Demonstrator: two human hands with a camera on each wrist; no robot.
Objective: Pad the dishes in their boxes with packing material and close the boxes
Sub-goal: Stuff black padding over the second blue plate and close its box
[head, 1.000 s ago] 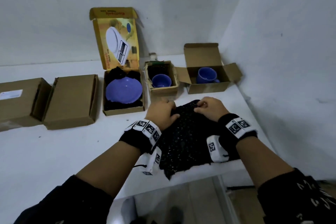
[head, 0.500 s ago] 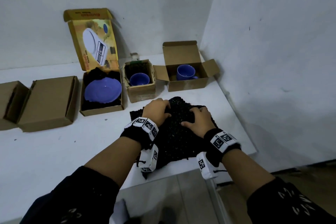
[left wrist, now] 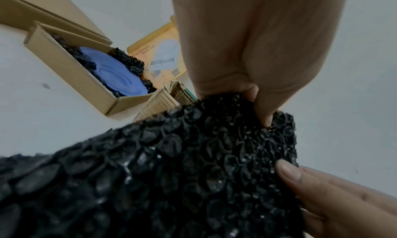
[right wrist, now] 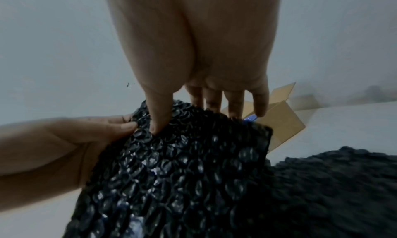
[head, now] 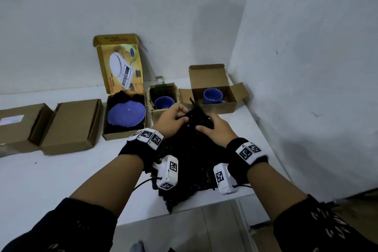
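Both grips on black bubble wrap (head: pixel 190 149), white table (head: pixel 51 180).

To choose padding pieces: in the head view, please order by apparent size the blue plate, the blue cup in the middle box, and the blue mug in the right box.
1. blue plate
2. and 3. blue mug and blue cup: they look alike, and the cup is partly hidden, so unranked.

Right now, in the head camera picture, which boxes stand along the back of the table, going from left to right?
Closed brown box with a white label → second closed brown box → open yellow box with the blue plate → small open box with a blue cup → open brown box with a blue mug.
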